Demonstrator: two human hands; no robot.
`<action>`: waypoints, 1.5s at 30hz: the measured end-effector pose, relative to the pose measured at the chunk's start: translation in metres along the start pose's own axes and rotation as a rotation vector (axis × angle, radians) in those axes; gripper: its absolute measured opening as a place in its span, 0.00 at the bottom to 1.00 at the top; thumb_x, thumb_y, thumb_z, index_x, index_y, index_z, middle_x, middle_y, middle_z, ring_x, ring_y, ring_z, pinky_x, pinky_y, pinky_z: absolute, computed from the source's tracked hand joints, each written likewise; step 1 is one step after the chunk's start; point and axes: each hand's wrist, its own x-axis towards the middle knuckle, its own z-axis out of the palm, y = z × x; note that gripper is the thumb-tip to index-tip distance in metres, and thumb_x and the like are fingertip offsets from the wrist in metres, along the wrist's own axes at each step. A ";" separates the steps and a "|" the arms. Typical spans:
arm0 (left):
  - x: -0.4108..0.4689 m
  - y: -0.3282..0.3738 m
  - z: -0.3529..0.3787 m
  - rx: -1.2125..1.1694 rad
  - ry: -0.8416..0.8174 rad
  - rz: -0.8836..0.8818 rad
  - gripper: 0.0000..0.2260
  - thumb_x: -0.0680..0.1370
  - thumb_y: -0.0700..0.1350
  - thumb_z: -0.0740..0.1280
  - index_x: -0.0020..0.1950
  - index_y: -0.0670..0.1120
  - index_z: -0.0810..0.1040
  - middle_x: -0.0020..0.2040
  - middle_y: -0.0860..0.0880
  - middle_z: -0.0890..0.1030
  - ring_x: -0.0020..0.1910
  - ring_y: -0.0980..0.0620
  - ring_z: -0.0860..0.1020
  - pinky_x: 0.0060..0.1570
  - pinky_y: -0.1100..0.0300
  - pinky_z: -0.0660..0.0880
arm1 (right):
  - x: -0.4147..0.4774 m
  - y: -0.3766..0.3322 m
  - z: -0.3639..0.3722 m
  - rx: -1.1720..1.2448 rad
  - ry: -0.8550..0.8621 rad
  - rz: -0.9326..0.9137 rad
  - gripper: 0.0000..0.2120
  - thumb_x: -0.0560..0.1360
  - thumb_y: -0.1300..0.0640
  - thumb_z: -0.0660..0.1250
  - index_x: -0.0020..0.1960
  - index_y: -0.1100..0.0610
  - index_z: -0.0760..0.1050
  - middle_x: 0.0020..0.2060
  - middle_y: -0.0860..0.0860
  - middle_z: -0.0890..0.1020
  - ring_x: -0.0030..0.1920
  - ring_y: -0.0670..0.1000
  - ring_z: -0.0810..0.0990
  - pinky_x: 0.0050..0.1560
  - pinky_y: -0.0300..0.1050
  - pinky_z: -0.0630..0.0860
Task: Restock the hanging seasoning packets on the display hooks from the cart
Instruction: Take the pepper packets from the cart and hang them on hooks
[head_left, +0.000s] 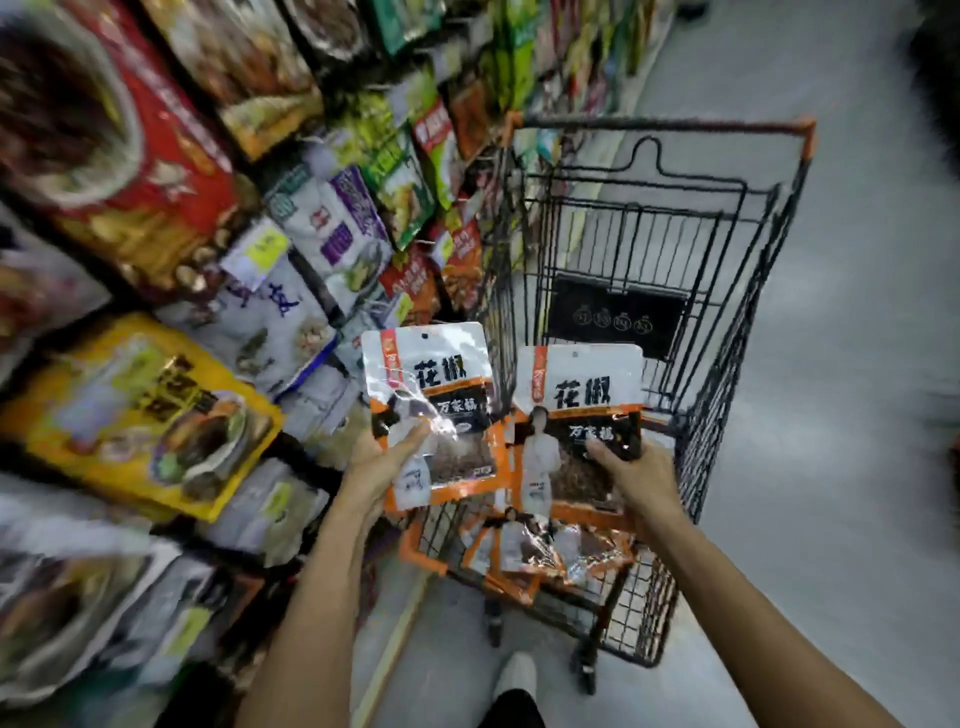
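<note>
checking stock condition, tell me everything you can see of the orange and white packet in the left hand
The glossy orange-and-white plastic seasoning packet has large black characters on a white top, a small hang hole and a clear window showing dark brownish contents. It is upright, slightly tilted. The left hand grips its lower left part.

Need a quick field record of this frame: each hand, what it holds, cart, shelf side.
view: head camera, edges motion-blurred
left hand: grips the left packet low down, thumb across its front
right hand: grips the right packet low down, thumb on its front
held pair: same orange, white and black design, side by side, fronts to camera
cart: black wire, orange trim, ahead of the person
spare packets: lying in the cart's near end, below the hands
display: hanging packets on the person's left, blurred
task state: neither held packet on a hook yet
</note>
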 end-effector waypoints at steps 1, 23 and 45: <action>-0.018 0.005 -0.011 -0.012 0.091 0.055 0.10 0.73 0.44 0.72 0.53 0.44 0.77 0.49 0.46 0.80 0.41 0.55 0.79 0.35 0.67 0.78 | -0.009 -0.010 0.001 0.000 -0.043 -0.030 0.14 0.73 0.56 0.72 0.49 0.68 0.78 0.42 0.66 0.82 0.38 0.62 0.81 0.37 0.53 0.77; -0.498 -0.045 -0.332 -0.173 0.970 0.340 0.10 0.68 0.52 0.75 0.45 0.58 0.76 0.43 0.57 0.81 0.46 0.52 0.81 0.46 0.50 0.78 | -0.394 -0.106 0.180 -0.011 -1.080 -0.639 0.04 0.71 0.52 0.73 0.42 0.48 0.78 0.37 0.40 0.83 0.40 0.41 0.80 0.38 0.38 0.73; -0.773 -0.177 -0.542 -0.245 1.375 0.268 0.19 0.69 0.51 0.74 0.56 0.45 0.78 0.51 0.43 0.82 0.53 0.40 0.79 0.50 0.43 0.76 | -0.752 -0.040 0.330 0.059 -1.519 -0.625 0.11 0.72 0.53 0.73 0.47 0.40 0.74 0.43 0.34 0.80 0.47 0.39 0.78 0.40 0.33 0.70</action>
